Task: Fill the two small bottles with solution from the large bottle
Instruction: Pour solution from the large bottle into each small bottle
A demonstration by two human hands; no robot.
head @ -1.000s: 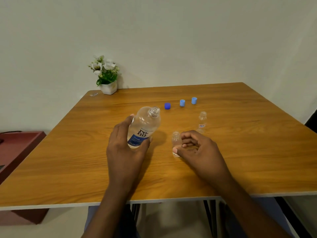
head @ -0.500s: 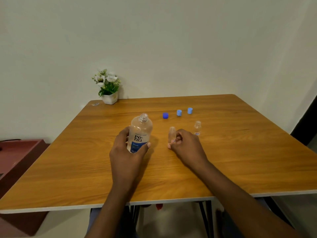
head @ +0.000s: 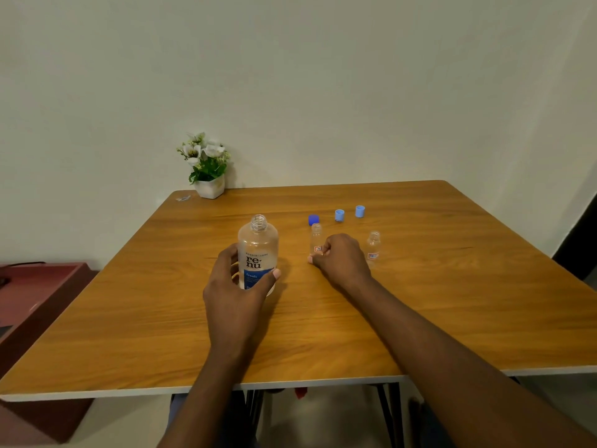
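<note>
Left hand [head: 237,286] wraps fingers and thumb round the lower half of the uncapped large bottle [head: 257,250], upright on the wooden table [head: 452,302], its clear body carrying a blue-and-white "renu fresh" label. Right hand [head: 342,258] pinches the base of one small bottle [head: 316,237], upright and open-necked; the second small bottle [head: 373,245] stands just beside that hand. Three blue caps [head: 339,215] lie behind them. A potted flower [head: 206,166] sits at the far corner against a pale wall [head: 323,92].
</note>
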